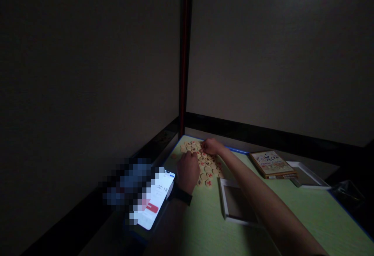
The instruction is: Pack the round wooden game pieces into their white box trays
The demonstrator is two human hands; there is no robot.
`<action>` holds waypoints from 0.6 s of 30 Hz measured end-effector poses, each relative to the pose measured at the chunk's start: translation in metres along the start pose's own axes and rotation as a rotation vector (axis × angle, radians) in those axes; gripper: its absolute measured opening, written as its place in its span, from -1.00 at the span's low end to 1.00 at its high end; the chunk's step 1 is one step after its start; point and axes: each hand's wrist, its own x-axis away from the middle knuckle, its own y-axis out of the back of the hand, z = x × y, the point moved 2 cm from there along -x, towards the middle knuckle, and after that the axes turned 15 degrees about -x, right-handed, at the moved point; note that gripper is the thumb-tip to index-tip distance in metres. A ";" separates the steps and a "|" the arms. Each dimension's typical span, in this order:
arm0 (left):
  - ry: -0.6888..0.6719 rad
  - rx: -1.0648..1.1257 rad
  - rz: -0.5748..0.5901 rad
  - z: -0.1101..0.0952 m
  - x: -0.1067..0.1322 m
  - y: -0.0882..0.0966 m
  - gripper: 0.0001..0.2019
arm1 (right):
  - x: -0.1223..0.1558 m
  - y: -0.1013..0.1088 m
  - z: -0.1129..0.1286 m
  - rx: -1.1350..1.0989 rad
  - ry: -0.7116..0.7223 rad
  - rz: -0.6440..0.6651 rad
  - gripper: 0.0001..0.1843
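Observation:
Several pale wooden game pieces (208, 168) with red and black characters lie spread at the far left corner of a green table (292, 209). My left hand (188, 170), with a dark band on the wrist, rests on the near left side of the pile, fingers curled down onto the pieces. My right hand (210, 146) reaches across to the far side of the pile, fingers bent over the pieces. The dim light hides whether either hand grips a piece.
A lit phone (156, 203) showing a timer lies at the table's left edge. A shallow white box tray (235, 205) sits under my right forearm. A printed box lid (273, 163) and another white tray (308, 175) lie at the right. Walls close in behind and left.

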 end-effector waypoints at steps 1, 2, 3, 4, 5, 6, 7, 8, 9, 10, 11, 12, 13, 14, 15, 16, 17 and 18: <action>-0.017 0.008 -0.008 -0.002 0.000 0.001 -0.74 | 0.001 0.000 0.001 0.008 -0.014 -0.001 -0.69; -0.036 0.018 -0.015 -0.005 0.001 0.001 -0.75 | 0.002 -0.001 0.002 0.015 -0.025 -0.003 -0.69; -0.054 0.030 -0.022 -0.007 0.002 0.002 -0.76 | 0.002 -0.001 0.003 0.021 -0.034 -0.006 -0.68; -0.072 0.043 -0.028 -0.010 0.003 0.002 -0.77 | 0.003 -0.002 0.004 0.025 -0.039 -0.012 -0.68; -0.090 0.055 -0.036 -0.012 0.004 0.001 -0.77 | 0.003 -0.002 0.006 0.028 -0.041 -0.020 -0.68; -0.107 0.066 -0.049 -0.014 0.006 0.001 -0.77 | 0.004 -0.002 0.007 0.029 -0.038 -0.031 -0.67; -0.120 0.075 -0.064 -0.016 0.007 0.000 -0.77 | 0.005 -0.002 0.008 0.028 -0.033 -0.045 -0.67; -0.135 0.081 -0.079 -0.018 0.008 -0.001 -0.78 | 0.006 -0.002 0.009 0.026 -0.024 -0.061 -0.68; -0.152 0.086 -0.092 -0.020 0.010 -0.001 -0.78 | 0.008 -0.001 0.010 0.021 -0.013 -0.081 -0.70; -0.170 0.092 -0.103 -0.021 0.011 -0.002 -0.79 | 0.012 0.001 0.011 0.015 0.002 -0.102 -0.73; -0.194 0.102 -0.109 -0.023 0.012 -0.002 -0.79 | 0.017 0.004 0.012 0.007 0.021 -0.125 -0.77; -0.225 0.115 -0.110 -0.025 0.014 -0.003 -0.80 | 0.024 0.007 0.011 -0.003 0.045 -0.149 -0.79; -0.263 0.134 -0.107 -0.027 0.015 -0.003 -0.80 | 0.034 0.010 0.011 -0.014 0.073 -0.171 -0.80; -0.303 0.157 -0.104 -0.030 0.016 -0.002 -0.81 | 0.046 0.013 0.010 -0.026 0.104 -0.192 -0.79; -0.343 0.185 -0.100 -0.032 0.018 -0.002 -0.82 | 0.060 0.016 0.007 -0.037 0.133 -0.212 -0.78; -0.384 0.214 -0.097 -0.034 0.019 -0.002 -0.84 | 0.076 0.018 0.005 -0.049 0.157 -0.229 -0.78; -0.421 0.241 -0.096 -0.037 0.021 -0.002 -0.84 | 0.093 0.018 0.001 -0.061 0.175 -0.238 -0.78; -0.453 0.262 -0.096 -0.039 0.022 -0.002 -0.83 | 0.110 0.017 -0.002 -0.073 0.189 -0.240 -0.79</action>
